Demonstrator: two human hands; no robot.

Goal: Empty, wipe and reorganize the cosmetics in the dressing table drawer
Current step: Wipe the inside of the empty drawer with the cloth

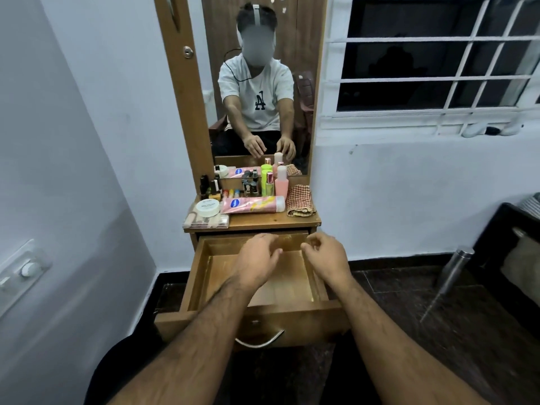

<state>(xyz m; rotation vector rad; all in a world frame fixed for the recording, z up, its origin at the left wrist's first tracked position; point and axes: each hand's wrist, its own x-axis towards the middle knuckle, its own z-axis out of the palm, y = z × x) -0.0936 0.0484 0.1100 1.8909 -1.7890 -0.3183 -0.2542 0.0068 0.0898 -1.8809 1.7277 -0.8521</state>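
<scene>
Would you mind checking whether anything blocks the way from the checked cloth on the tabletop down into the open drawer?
Nothing visible does. The checked cloth lies at the tabletop's right end, the drawer is pulled out with nothing seen inside, and both empty hands, left hand and right hand, hover over it.

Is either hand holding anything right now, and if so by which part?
Nothing is held. The left hand and right hand hover empty, fingers loosely curled, over the open drawer; the checked cloth lies untouched on the tabletop.

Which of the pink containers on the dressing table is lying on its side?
The pink tube with the blue oval logo lies flat at the front; the pink bottle behind it stands upright.
</scene>
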